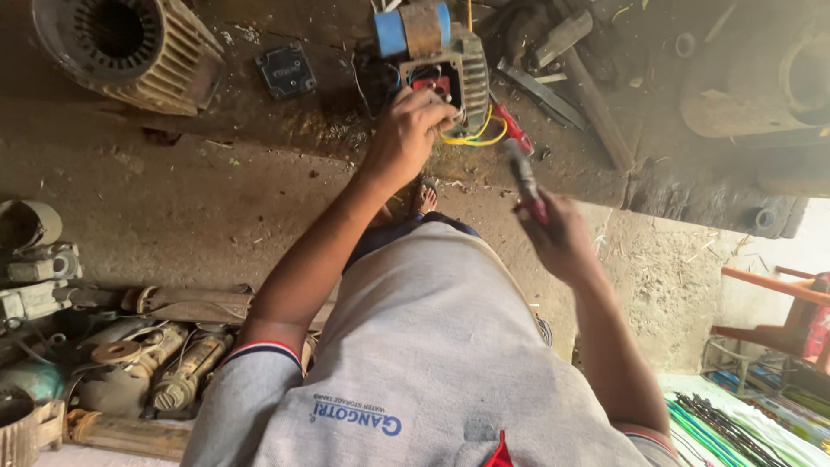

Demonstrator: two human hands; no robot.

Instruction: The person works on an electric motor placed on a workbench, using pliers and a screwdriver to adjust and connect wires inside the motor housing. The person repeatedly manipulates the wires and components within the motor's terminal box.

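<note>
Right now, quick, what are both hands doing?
Left hand: fingers pinched at the wires in the motor's terminal box.
Right hand: closed, holding a red-handled tool.

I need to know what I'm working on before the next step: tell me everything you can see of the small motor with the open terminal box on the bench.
The small motor sits on the dirty workbench, grey and ribbed along its metal body, with a blue and rusty-brown cylinder at its far end. Its terminal box is open, showing a red block inside. Yellow wires loop out beneath it. The left hand has its fingertips at the box opening. The right hand holds a red-handled tool just short of it, not touching.
</note>
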